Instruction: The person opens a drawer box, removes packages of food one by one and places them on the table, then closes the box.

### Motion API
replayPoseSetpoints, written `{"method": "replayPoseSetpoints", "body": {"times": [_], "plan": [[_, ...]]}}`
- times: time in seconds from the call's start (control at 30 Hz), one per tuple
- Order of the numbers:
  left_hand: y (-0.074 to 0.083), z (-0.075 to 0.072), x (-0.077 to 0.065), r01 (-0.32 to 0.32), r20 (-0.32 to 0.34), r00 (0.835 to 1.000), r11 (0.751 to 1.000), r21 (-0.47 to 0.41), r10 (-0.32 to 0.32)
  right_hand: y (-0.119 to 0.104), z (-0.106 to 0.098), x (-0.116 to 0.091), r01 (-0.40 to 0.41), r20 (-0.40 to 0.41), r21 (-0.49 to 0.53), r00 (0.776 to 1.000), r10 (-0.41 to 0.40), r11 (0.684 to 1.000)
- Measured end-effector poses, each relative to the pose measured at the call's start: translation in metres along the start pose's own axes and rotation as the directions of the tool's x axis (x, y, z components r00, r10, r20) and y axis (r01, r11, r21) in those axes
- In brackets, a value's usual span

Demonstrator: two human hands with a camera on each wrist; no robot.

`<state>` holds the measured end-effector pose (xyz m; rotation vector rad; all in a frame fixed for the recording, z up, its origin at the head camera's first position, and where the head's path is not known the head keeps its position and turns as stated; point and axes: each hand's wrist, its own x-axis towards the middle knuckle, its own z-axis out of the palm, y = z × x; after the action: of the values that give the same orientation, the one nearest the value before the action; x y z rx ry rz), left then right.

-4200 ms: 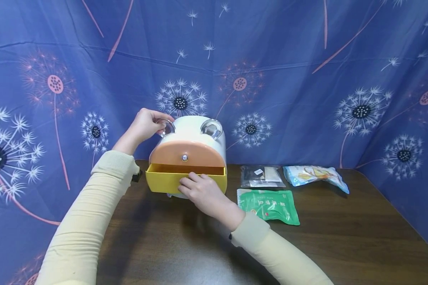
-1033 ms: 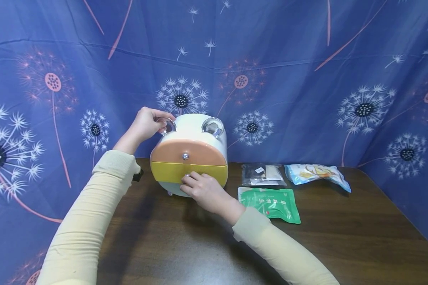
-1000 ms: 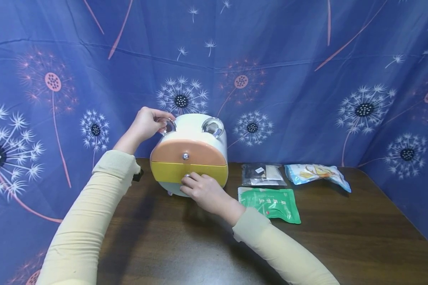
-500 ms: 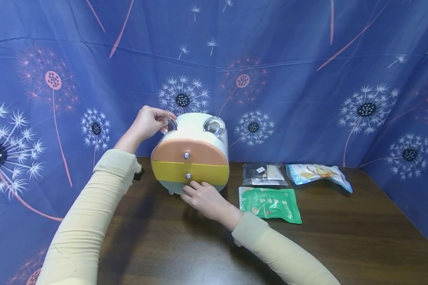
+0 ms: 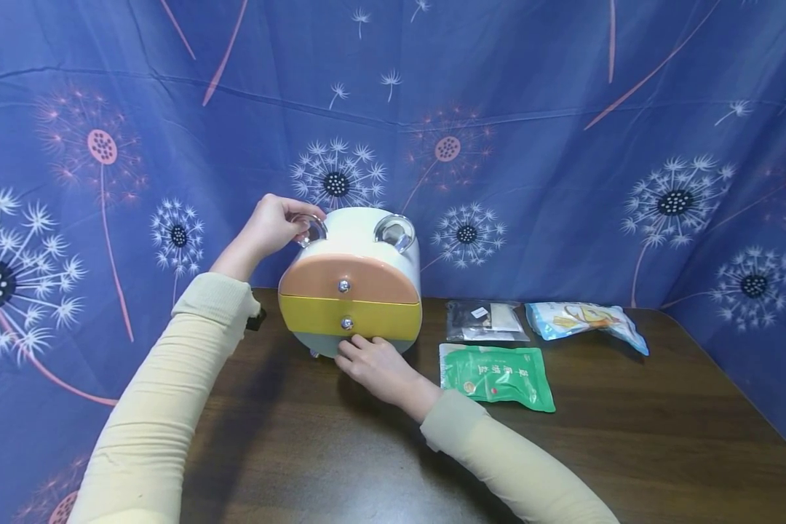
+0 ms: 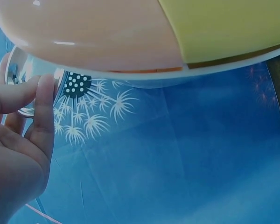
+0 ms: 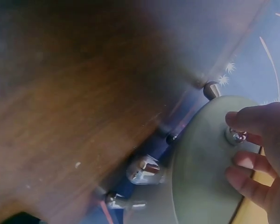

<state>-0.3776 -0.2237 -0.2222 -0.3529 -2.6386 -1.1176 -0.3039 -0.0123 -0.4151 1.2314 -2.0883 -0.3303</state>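
Observation:
A small rounded drawer cabinet [image 5: 350, 225] with a white body stands on the table on several short silver feet. Its front has an orange top drawer [image 5: 311, 282], a yellow middle drawer [image 5: 308, 314] and a grey-green bottom drawer [image 7: 203, 158], all pushed in. My left hand [image 5: 270, 227] grips the silver ear-shaped ring [image 6: 27, 109] at the cabinet's upper left, thumb and fingers around it. Low at the front, my right hand [image 5: 381, 371] has thumb and forefinger at the bottom drawer's silver knob [image 7: 235, 136], pinching it; the other fingertips lie near the drawer face.
Right of the cabinet lie a green packet [image 5: 498, 377], a clear-and-dark plastic bag [image 5: 485, 322] and a light blue snack bag [image 5: 583, 320]. A blue dandelion-print curtain [image 5: 530, 145] hangs behind the brown wooden table [image 5: 301, 451].
The yellow drawer, pulled out at first, has been pushed in. My right hand has moved down from its knob to the bottom drawer. My left hand keeps its grip on the ring.

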Motion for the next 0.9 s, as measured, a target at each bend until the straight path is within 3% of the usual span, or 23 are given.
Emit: {"method": "replayPoseSetpoints", "body": {"times": [0.5,0.9], "plan": [[0.001,-0.003,0.001,0.018,0.051,0.999,0.999,-0.043,-0.015,0.002,0.005,0.010,0.096,-0.012,-0.165,0.995,-0.099,0.982],[0.004,-0.004,0.004,0.053,0.079,0.996,0.997,-0.058,-0.048,0.003,0.009,0.011,0.111,-0.014,-0.188,0.993,-0.116,0.976]]}}
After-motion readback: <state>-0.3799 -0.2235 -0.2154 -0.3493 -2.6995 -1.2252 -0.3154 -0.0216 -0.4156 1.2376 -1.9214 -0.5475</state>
